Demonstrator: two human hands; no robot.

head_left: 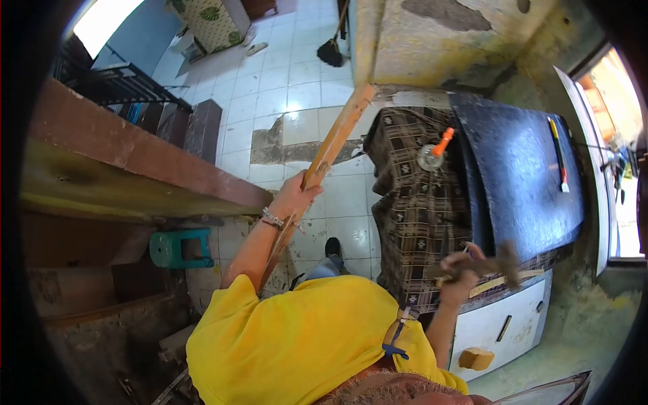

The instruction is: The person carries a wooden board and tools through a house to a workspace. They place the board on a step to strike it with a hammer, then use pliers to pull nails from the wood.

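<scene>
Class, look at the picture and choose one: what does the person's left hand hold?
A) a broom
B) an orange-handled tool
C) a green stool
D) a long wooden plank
D: the left hand is closed around a long wooden plank that slants up over the tiled floor, while the right hand holds a hammer.

Teal stool (177,247) by the wall — broom (331,48) leaning beyond.
</scene>
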